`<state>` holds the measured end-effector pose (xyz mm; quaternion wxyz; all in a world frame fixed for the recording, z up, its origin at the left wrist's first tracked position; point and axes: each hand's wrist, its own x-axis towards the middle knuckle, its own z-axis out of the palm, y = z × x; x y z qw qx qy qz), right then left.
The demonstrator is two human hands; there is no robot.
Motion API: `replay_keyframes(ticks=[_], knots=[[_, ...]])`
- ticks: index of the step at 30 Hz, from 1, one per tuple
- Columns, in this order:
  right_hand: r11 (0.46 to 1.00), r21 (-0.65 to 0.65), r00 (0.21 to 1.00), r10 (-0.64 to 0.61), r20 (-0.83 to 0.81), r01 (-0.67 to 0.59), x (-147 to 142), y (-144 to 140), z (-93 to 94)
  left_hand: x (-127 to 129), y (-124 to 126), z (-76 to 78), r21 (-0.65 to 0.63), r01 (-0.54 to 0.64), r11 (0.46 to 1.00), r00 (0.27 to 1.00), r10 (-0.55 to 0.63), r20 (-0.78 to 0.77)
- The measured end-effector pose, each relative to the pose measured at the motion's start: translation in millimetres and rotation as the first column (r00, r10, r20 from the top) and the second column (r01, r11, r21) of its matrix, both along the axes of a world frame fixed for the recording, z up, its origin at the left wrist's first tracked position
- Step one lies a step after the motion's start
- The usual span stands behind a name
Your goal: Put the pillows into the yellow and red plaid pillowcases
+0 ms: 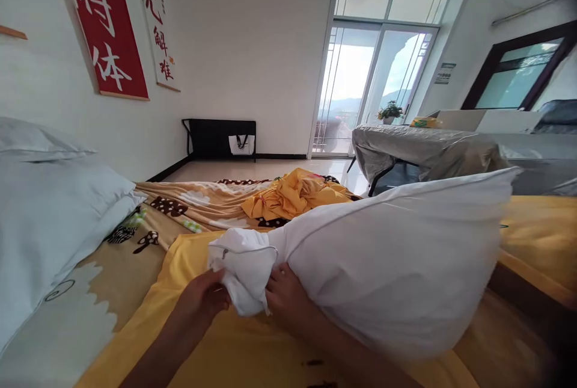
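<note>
A big white pillow (396, 255) lies across the yellow bed sheet (225, 352) in front of me. Its white pillowcase end (241, 261) is bunched up at the left. My left hand (205, 301) grips the loose fabric from the left side. My right hand (286, 298) holds the same bunched fabric where it meets the pillow's body, with my forearm passing under the pillow.
Another white pillow (49, 207) lies at the left against the wall. A crumpled yellow cloth (293, 195) sits on a patterned blanket (198, 201) further up the bed. A covered table (428, 153), black bench (220, 138) and glass balcony doors (365, 87) stand beyond.
</note>
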<state>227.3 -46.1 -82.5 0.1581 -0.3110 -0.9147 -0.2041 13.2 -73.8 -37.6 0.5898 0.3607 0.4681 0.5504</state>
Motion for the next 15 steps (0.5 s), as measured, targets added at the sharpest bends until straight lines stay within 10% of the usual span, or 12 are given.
replay_keyframes(ticks=[2, 4, 7, 11, 15], knots=[[1.0, 0.019, 1.0, -0.005, -0.001, 0.005, 6, 5, 14.7, -9, -12, 8.2, 0.387, 0.028, 0.922, 0.944, 0.103, -0.313], [0.998, 0.063, 1.0, 0.016, 0.013, -0.017, 12, 7, 32.8, -11, -24, 20.0, 0.697, 0.261, 0.668, 0.698, 0.368, -0.614], [0.991, 0.107, 0.997, 0.07, 0.038, -0.074, 19, 9, 61.3, 10, -31, 39.0, 0.622, 0.653, 0.432, 0.22, 0.678, -0.701], [0.995, 0.085, 0.998, 0.048, 0.04, -0.051, 34, 11, 91.5, 62, -22, 54.3, 0.529, 0.686, 0.5, -0.016, 0.737, -0.676], [0.998, 0.037, 0.999, -0.049, -0.019, 0.05, 50, 13, 105.0, 96, -21, 51.1, 0.535, 0.668, 0.518, -0.024, 0.733, -0.68]])
